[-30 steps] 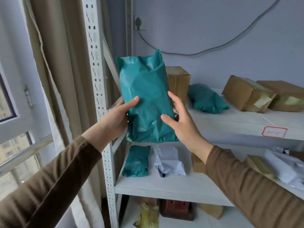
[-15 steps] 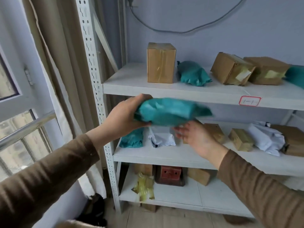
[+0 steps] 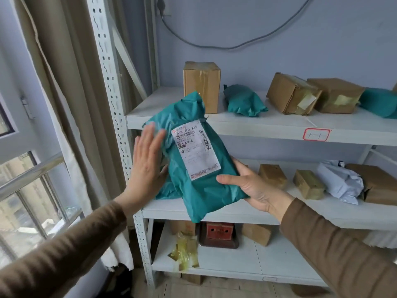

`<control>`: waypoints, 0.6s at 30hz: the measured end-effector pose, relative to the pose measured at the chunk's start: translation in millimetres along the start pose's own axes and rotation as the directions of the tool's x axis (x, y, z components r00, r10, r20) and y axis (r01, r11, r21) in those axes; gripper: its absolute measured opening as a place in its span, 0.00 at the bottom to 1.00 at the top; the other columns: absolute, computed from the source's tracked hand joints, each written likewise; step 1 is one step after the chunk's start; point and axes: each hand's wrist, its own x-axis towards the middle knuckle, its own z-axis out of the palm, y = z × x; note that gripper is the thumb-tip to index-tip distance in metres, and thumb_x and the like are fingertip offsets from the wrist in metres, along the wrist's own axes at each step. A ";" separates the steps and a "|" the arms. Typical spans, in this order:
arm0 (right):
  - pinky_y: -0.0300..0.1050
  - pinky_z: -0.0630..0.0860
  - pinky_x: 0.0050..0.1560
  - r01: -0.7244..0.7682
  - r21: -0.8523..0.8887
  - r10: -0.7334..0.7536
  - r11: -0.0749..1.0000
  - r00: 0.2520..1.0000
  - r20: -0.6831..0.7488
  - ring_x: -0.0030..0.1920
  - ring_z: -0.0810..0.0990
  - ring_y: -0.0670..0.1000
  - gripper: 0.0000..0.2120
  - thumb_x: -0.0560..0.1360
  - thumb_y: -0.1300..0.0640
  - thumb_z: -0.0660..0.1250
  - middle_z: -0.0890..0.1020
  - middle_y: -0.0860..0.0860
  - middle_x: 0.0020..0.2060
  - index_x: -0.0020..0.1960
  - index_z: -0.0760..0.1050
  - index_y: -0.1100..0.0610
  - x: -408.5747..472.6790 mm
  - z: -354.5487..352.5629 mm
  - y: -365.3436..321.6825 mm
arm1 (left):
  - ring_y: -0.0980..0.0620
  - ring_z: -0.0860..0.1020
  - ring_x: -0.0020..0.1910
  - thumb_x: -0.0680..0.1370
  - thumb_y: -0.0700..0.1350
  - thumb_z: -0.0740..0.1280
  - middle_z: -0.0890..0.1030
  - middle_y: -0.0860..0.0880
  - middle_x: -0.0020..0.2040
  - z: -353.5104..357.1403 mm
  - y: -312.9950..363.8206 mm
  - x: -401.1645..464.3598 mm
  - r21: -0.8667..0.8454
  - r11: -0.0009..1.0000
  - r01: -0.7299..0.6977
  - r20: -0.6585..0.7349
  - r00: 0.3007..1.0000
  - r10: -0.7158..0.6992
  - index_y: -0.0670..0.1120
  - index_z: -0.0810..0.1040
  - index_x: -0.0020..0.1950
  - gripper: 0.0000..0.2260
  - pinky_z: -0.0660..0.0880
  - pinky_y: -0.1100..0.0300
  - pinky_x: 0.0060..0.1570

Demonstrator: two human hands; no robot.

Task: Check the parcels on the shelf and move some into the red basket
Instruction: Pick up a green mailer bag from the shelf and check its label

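teal parcel (image 3: 193, 168) gripped by right hand (image 3: 253, 188), label (image 3: 196, 150) facing up.

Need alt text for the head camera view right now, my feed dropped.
The right hand holds a teal parcel with its white label facing up, while the open left hand rests flat against its side. Behind stands a white shelf with boxes and bags.

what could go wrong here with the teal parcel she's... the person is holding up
1. The teal parcel is gripped only by the right hand at its lower edge; the left hand is flat and open beside it, so the slippery bag may slide out.
2. Its shipping label looks wrinkled, so it may be misread.
3. No red basket is in view, so the carry could clip the shelf edge.
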 end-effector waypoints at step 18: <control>0.43 0.81 0.42 0.079 0.170 -0.045 0.982 0.979 -0.197 0.51 0.84 0.52 0.19 0.79 0.59 0.72 0.84 0.55 0.58 0.69 0.75 0.58 196.0 84.3 -75.4 | 0.48 0.83 0.55 0.80 0.32 0.70 0.80 0.45 0.65 -11.7 -61.0 129.2 -0.738 -0.028 0.674 0.495 0.512 -0.702 0.47 0.68 0.75 0.26 0.83 0.51 0.51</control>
